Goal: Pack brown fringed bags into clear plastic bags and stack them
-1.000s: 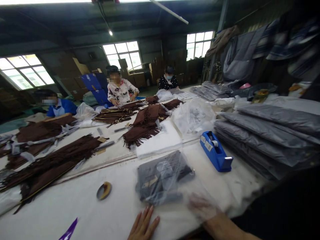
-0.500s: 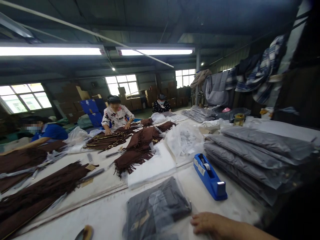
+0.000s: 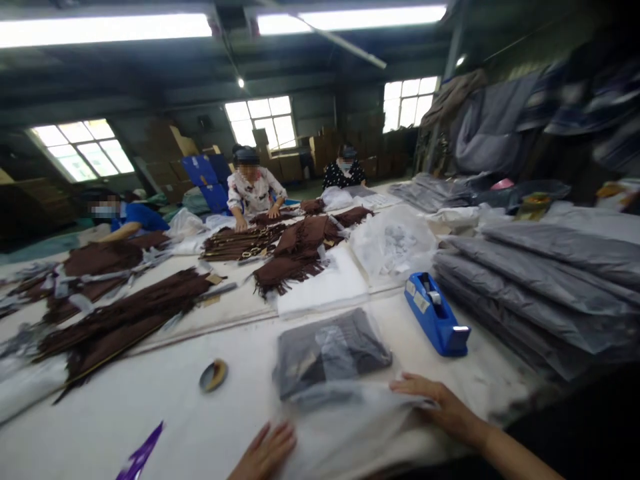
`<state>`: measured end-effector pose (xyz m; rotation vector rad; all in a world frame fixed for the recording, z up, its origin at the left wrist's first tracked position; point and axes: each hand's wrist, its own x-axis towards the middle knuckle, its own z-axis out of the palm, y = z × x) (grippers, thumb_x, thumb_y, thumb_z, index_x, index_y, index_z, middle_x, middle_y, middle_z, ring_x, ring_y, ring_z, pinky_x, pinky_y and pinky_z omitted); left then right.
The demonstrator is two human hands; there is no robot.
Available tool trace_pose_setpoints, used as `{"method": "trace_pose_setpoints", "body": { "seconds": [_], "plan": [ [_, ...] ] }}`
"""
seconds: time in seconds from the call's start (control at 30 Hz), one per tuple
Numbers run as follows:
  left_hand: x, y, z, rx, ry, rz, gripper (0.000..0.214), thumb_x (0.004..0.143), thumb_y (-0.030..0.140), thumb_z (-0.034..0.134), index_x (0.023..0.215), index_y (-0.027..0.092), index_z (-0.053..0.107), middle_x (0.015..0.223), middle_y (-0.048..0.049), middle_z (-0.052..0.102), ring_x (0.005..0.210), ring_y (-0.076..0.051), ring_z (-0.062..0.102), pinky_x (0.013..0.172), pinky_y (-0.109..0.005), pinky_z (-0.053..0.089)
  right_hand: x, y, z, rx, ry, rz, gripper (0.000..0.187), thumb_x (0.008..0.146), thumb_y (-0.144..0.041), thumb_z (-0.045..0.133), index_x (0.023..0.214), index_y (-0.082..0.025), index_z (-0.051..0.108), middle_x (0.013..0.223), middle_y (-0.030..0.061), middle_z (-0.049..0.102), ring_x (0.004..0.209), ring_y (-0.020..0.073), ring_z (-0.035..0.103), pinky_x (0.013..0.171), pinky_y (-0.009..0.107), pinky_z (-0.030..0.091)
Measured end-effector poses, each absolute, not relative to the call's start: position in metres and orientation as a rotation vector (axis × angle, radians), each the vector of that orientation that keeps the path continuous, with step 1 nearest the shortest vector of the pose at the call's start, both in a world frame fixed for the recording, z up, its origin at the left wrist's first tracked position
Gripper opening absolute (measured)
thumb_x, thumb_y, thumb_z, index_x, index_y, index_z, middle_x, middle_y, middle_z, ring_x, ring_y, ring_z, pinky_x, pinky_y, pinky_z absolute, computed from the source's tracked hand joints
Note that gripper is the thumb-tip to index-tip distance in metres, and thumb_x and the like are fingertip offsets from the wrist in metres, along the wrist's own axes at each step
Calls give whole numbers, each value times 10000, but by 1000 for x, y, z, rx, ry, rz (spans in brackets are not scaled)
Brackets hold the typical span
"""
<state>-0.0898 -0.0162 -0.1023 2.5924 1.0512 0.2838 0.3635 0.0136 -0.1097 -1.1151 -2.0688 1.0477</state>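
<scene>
Head camera looked down a long workshop hall with high windows [image 3: 260, 123], cardboard cartons stacked along the far wall, and clothes [image 3: 490, 113] hanging at the right. A long white table [image 3: 150, 413] filled most of the view. Three co-workers sat along its far side: one in a blue top [image 3: 133, 220], one in a floral blouse [image 3: 253, 190] whose hands rested on brown fringed pieces [image 3: 295, 253], and one in a dark dotted top [image 3: 344, 172]. More of those fringed pieces lay across the table's left and middle. Stacks of grey packs [image 3: 540, 287] filled the right side, with a blue tape dispenser [image 3: 435, 313] just left of them. Nearer the person, a small round tape roll [image 3: 214, 375] and a purple strip [image 3: 140, 453] lay on the white surface. Directly ahead lay a grey pack [image 3: 333, 353], a folded item in clear film, just beyond a clear plastic bag [image 3: 345, 427] spread flat between the hands. The left hand [image 3: 263, 452] lay at the bag's left side, fingers slightly spread. The right hand [image 3: 440, 408] lay across its upper right edge, fingers extended close together, with no pinch showing.
</scene>
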Motion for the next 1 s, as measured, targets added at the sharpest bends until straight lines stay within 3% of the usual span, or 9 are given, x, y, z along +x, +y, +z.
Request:
{"method": "trace_pose_setpoints", "body": {
  "seconds": [0.07,0.17,0.37,0.5,0.63,0.7,0.8,0.9,1.0],
  "plan": [
    [-88,-24,-108,2595,1005,375,582,885,411,458,1412,311,234,1384,-58,449,1296,-251,382,1088,-499,302,367,13,-115,-1205,-2035,1089,457,834,-546,467,1176,-279,611,1231,61,597,1248,273,438,1073,476,297],
    [-80,-24,-111,2545,1011,533,465,924,240,393,1374,318,308,1321,-40,521,1253,-186,444,1079,-423,346,370,15,-124,-1294,-2013,1102,433,830,-517,487,1175,-285,610,1235,44,595,1243,264,446,1071,456,320],
    [-69,-23,-94,2375,1067,443,807,746,444,667,1408,267,239,1393,-80,433,1278,-250,404,1111,-453,271,372,12,-135,-1457,-1894,1026,466,833,-540,461,1118,-221,645,1175,65,634,1120,265,562,1024,442,395],
    [-79,-24,-85,2324,1111,486,626,819,280,571,1384,251,304,1392,-80,434,1299,-224,375,1112,-457,255,371,14,-135,-1598,-1780,1004,465,832,-552,452,1053,-206,671,1084,53,680,1033,278,613,962,433,462],
    [-75,-22,-90,2301,1059,653,404,856,138,396,1236,225,504,1306,-66,533,1282,-201,403,1099,-466,271,372,16,-133,-1622,-1788,1020,447,803,-554,497,1043,-222,676,1075,40,684,1053,285,604,993,456,430],
    [-69,-22,-95,2148,1169,792,335,887,164,352,1147,206,560,1200,-71,609,1187,-189,504,1038,-417,370,373,14,-132,-1596,-1798,1011,429,794,-548,513,1034,-232,678,1089,34,678,1059,278,602,998,446,428],
    [-61,-24,-100,1844,1570,907,299,935,298,319,950,180,593,880,-56,673,848,-169,633,780,-309,506,365,7,-132,-1636,-1780,926,420,794,-561,497,956,-225,692,1016,42,705,987,272,636,923,397,496],
    [-56,-24,-103,1758,1915,906,349,948,371,281,786,191,532,660,-13,592,628,-153,591,609,-260,463,345,-3,-134,-1820,-1709,729,477,834,-580,401,954,-205,670,965,69,715,966,275,641,839,358,525],
    [-55,-23,-104,1789,2183,785,339,958,344,251,790,190,501,632,-14,572,583,-159,581,568,-257,417,320,-9,-131,-1953,-1718,594,509,876,-569,302,1016,-204,629,966,85,709,961,277,640,787,348,512]
  ]
}}
